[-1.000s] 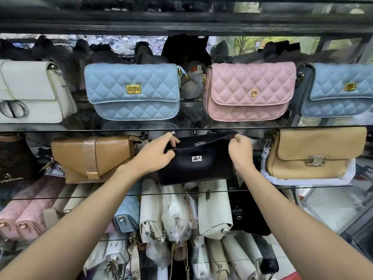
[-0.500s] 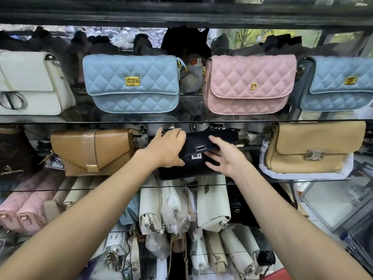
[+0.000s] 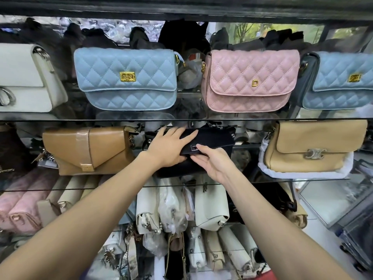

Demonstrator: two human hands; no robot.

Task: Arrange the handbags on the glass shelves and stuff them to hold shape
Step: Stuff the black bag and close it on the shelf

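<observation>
Now the black handbag (image 3: 212, 142) sits on the middle glass shelf (image 3: 302, 179), between the tan envelope bag (image 3: 86, 150) and the beige bag (image 3: 314, 146). Left hand (image 3: 169, 148) lies flat on its flap, fingers straight, thumb under the flap edge. Right hand (image 3: 212, 162) is relaxed, fingertips at the silver clasp (image 3: 194, 148). Risk: pressing down may crush the unstuffed body or shove it backward off its spot. Readable writing: only a gold "D" on the pink quilted bag (image 3: 250, 79) above.
</observation>
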